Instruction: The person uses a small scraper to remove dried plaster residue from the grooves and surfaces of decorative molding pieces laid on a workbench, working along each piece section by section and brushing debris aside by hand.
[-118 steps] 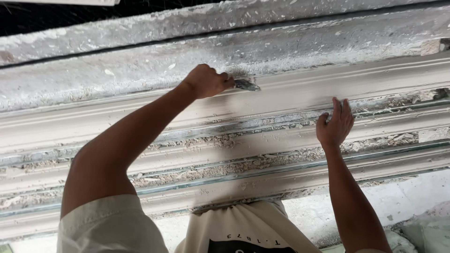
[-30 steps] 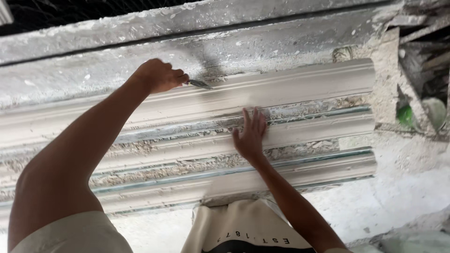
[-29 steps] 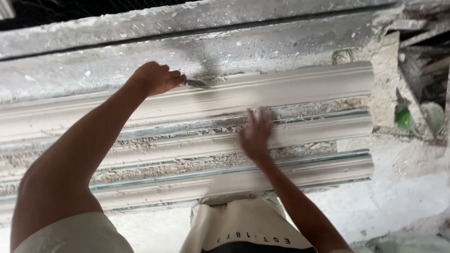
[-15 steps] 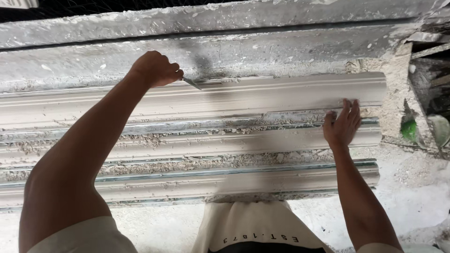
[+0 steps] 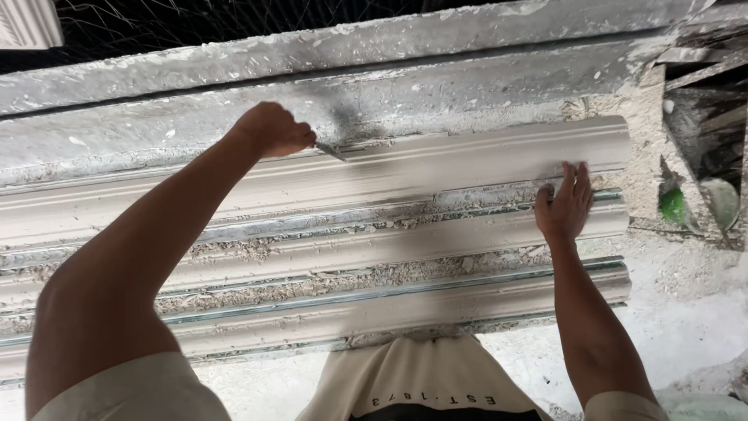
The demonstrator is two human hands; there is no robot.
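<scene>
My left hand [image 5: 273, 129] is clenched around a small metal blade [image 5: 330, 150], its tip laid on the upper edge of the nearest plaster moulding [image 5: 436, 168]. That moulding is a long, pale grey strip with a smooth curved face and stepped ridges, lying across the bench [image 5: 389, 86] in front of me, its right end cut square. My right hand [image 5: 565, 209] lies flat and open on its lower edge, fingers spread. Crumbly plaster scraps fill the grooves between it and the two strips [image 5: 405, 308] closer to my body.
</scene>
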